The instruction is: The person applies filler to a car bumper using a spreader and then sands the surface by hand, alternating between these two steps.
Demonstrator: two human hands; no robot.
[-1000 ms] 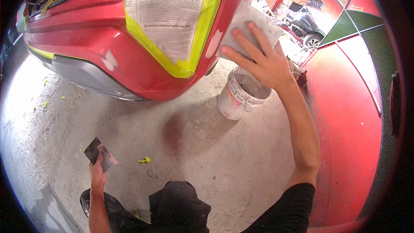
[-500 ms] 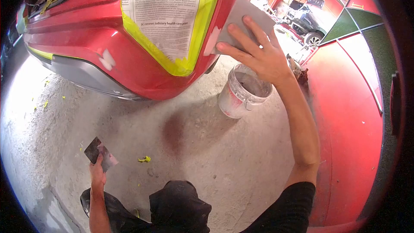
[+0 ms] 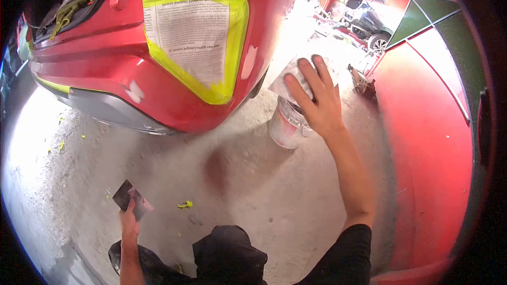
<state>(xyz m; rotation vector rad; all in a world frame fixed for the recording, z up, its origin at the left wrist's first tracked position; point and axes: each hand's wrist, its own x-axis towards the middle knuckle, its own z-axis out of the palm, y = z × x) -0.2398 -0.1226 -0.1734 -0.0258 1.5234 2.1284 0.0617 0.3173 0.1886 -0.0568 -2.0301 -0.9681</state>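
My right hand holds a grey sheet of sandpaper, its fingers spread along the sheet's face. Below it stands a whitish bucket, its mouth partly hidden by the hand and sheet. To the left is the red car bumper, with a pale patch near its right edge and another patch lower left. Down at the left, my left hand grips a dark sheet with a pinkish, glossy part, thumb on top.
Newspaper framed by yellow masking tape covers an opening in the car. A scrap of yellow tape lies on the concrete floor. A red wall runs along the right; a vehicle wheel shows at the back.
My right hand has come away from the bumper's right edge, moving down over the bucket with the sandpaper and uncovering the pale patch. My left hand still holds its sheet.
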